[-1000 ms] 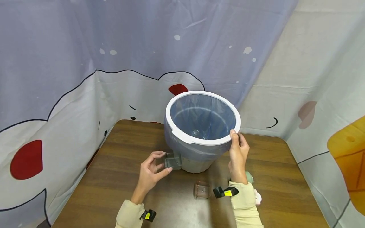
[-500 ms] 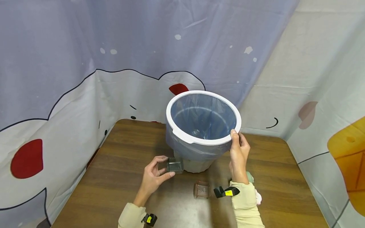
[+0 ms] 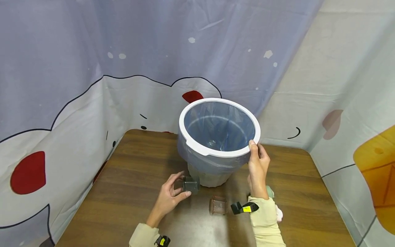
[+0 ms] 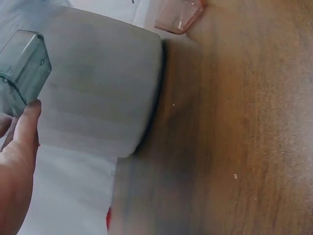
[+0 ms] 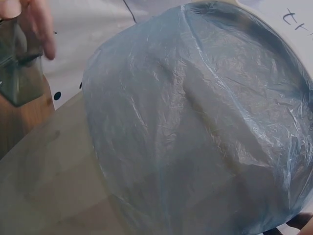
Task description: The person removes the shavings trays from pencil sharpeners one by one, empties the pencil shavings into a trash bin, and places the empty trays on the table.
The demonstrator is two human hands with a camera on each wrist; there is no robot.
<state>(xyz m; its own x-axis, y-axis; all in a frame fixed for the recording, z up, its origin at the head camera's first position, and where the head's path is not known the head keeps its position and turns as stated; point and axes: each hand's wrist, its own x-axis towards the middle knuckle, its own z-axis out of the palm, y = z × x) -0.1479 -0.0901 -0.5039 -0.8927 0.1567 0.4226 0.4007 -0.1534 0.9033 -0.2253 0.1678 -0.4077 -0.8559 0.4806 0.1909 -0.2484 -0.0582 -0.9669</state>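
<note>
A trash can (image 3: 213, 179) with a white rim ring (image 3: 197, 147) stands on the table, lined with a translucent blue bag (image 5: 161, 122) that hangs over its outside. My right hand (image 3: 258, 168) grips the rim at its near right, thumb on top and fingers underneath. To the can's left, my left hand (image 3: 169, 195) pinches a clear greenish-grey plastic box (image 3: 191, 184) between thumb and fingers. That box (image 4: 27, 68) hangs above the table beside the can's wall. In the left wrist view only part of the hand shows.
A clear brownish-pink plastic box (image 3: 218, 206) sits on the wooden table (image 3: 132, 164) in front of the can. Partly behind the right forearm lie a green item (image 3: 270, 192) and a pale pink-white item (image 3: 279, 214). Printed curtains (image 3: 148, 41) surround the table.
My left hand has moved down and slightly right with the greenish-grey box, which has turned in the fingers. The right hand stays on the rim, and the can stands where it was.
</note>
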